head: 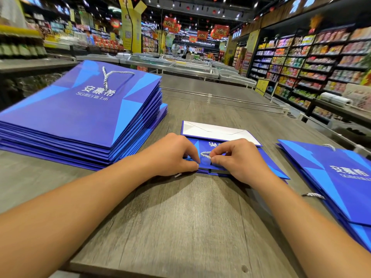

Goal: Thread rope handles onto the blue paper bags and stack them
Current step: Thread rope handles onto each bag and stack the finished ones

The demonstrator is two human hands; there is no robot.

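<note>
While both hands work at the middle of the grey counter [180,217], the left hand [172,155] pinches the near edge of a flat blue paper bag [251,159]; the right hand [236,159] pinches a white rope handle [205,154] over that bag; a tall stack of bags [80,117] lies at ten o'clock; a smaller pile [337,177] lies at three o'clock.

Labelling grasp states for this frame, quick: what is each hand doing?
Left hand: pinches the near edge of the blue bag.
Right hand: pinches the rope handle at that edge.
</note>
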